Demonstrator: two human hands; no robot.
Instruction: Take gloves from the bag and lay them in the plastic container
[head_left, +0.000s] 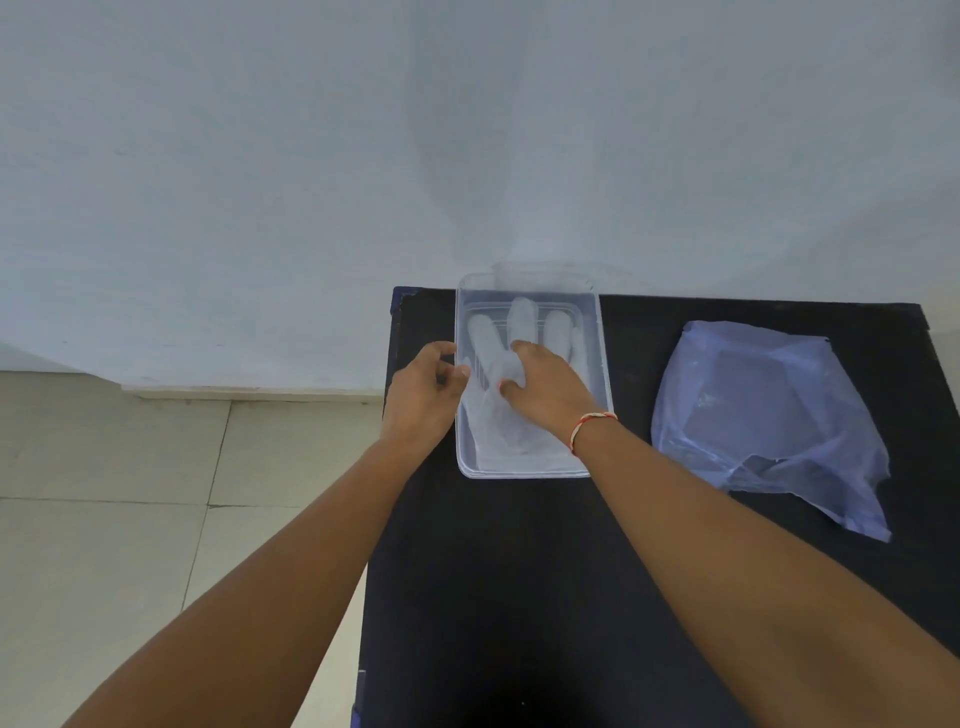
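Note:
A clear plastic container (597, 332) stands at the far left of a black table. A thin translucent glove (498, 431) lies flat inside it, fingers pointing away from me. My right hand (545, 389) rests on the glove's palm area, fingers bent and pressing down on it. My left hand (423, 389) is at the container's left rim, thumb and fingers pinching the rim or the glove's edge; I cannot tell which. A crumpled clear plastic bag (769, 421) lies to the right of the container, apart from both hands.
The black table (519, 597) reaches toward me between my forearms. Its left edge runs just left of the container, with pale floor tiles (130, 493) beyond. A white wall (363, 156) rises right behind the table's far edge.

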